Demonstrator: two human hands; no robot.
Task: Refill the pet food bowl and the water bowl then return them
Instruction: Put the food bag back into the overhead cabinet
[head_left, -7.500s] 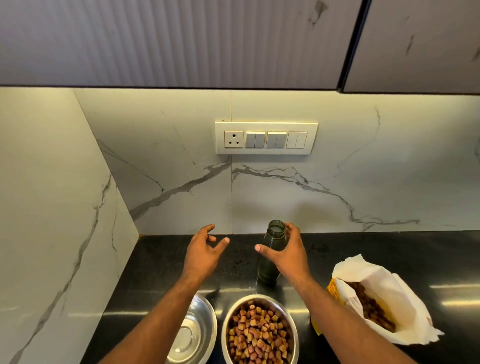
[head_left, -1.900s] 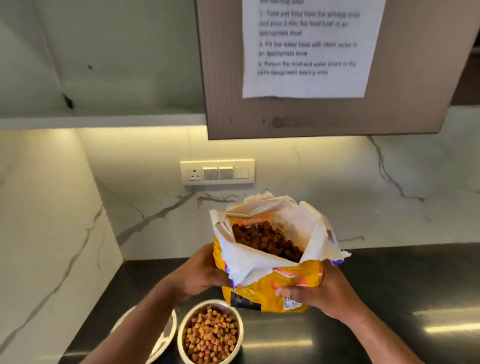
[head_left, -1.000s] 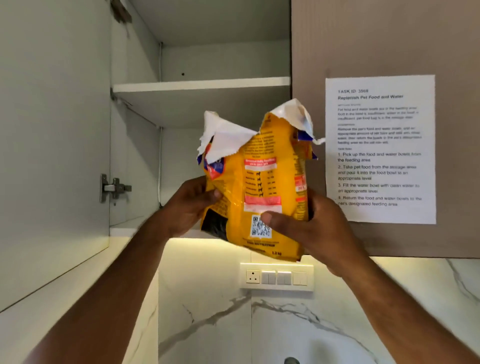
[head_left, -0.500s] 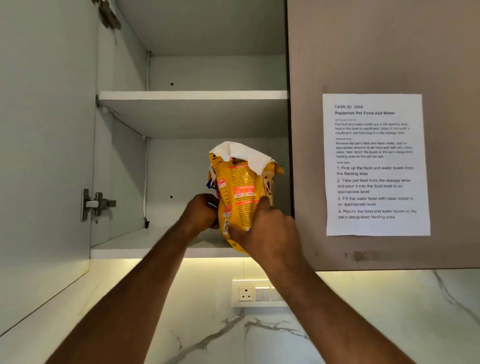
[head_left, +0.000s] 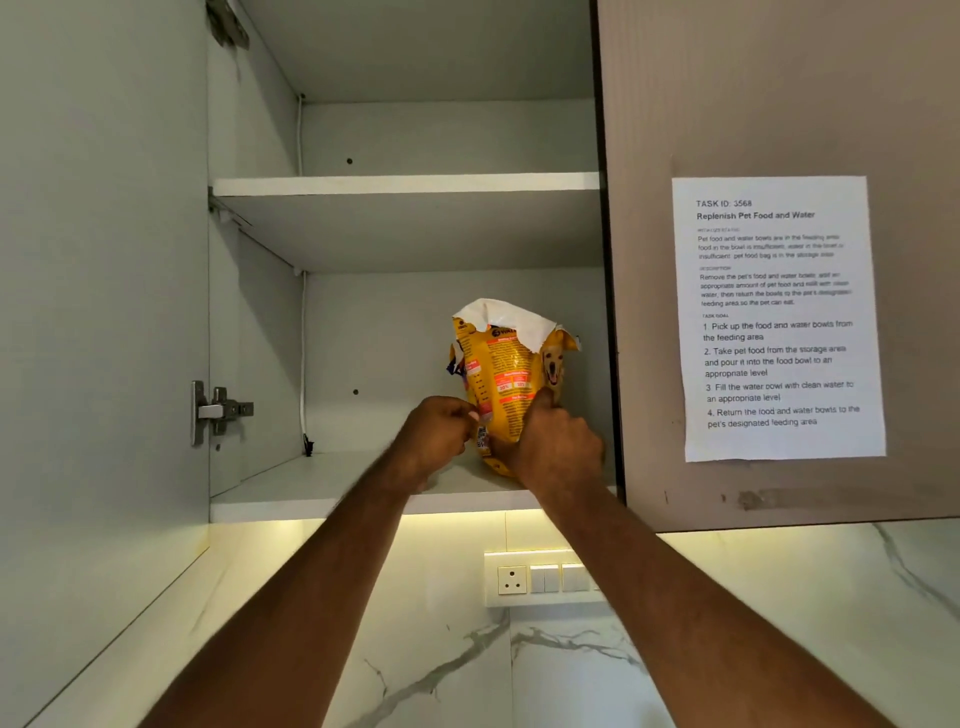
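One yellow bag (head_left: 511, 384) stands upright on the lower shelf (head_left: 332, 480), near its front edge and close beside the closed door (head_left: 769, 104) on the right; open shelf lies to its left. Two hands grip it: left hand (head_left: 436, 434) and right hand (head_left: 553, 449), one per side

A white paper sheet (head_left: 777, 318) stuck on the closed cabinet door (head_left: 779, 104) reads "TASK ID: 3568" and "Replenish Pet Food and Water", then four numbered steps, beginning "1. Pick up the food and water bowls from the feeding area". Print on the yellow pet food bag (head_left: 506, 374) is too small to read.
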